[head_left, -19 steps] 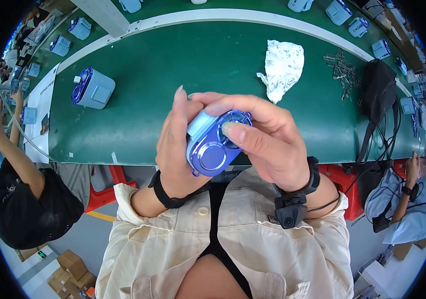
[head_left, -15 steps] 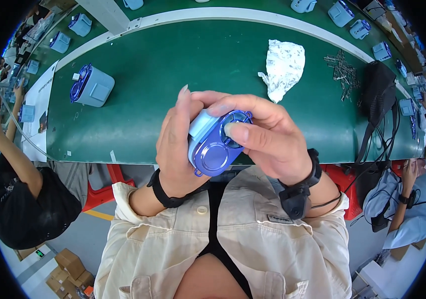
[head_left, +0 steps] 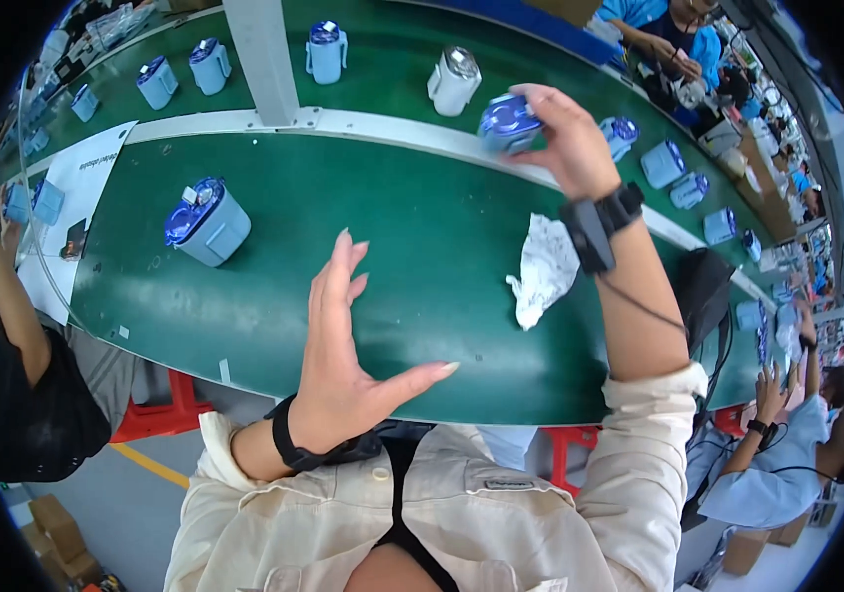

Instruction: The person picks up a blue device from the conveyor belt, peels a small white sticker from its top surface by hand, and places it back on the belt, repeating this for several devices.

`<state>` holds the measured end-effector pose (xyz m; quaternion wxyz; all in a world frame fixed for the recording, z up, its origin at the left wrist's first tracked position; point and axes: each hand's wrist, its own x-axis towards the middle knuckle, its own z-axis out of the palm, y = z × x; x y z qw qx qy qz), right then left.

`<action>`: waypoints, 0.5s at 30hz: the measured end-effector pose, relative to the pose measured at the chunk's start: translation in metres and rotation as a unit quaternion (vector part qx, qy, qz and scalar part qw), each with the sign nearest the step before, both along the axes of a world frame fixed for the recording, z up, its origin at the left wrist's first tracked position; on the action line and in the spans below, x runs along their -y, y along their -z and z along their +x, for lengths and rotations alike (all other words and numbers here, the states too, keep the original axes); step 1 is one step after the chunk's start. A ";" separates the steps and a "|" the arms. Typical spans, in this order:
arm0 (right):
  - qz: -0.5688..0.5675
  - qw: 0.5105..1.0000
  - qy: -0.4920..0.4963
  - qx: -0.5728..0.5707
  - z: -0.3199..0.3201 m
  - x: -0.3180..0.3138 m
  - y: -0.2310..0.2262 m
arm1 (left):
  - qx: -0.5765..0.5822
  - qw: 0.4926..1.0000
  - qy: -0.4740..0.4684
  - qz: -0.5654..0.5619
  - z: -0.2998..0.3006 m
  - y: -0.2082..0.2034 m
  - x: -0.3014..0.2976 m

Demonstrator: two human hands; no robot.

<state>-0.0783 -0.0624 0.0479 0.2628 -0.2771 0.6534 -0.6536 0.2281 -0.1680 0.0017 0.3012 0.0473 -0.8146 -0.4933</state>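
Observation:
My right hand (head_left: 580, 148) reaches out over the white rail at the far side of the table. Its fingers and thumb grip a light blue plastic container with a glossy dark blue lid (head_left: 509, 126), slightly blurred. Nearer to me, my left hand (head_left: 343, 370) hovers over the table's front edge, open, thumb spread and nothing in it. A similar lidded container (head_left: 215, 229) stands on the green table (head_left: 392, 217), left of my left hand. Below my right wrist lies a crumpled white cloth or paper (head_left: 544, 271).
Beyond the white rail (head_left: 382, 123), several like containers stand in a spaced row, with one paler container (head_left: 454, 81) among them. A metal post (head_left: 262, 64) rises from the rail. A black pouch (head_left: 703, 296) with cables lies right of my forearm. Other people work on both sides.
My right hand has carried the container from in front of my chest out to the far rail. The left hand has let go of it and spread its fingers. The view has shifted.

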 end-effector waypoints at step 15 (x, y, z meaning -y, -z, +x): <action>0.445 0.759 0.138 -0.455 -0.034 0.087 -0.009 | 0.007 1.000 0.018 0.001 -0.005 -0.005 0.008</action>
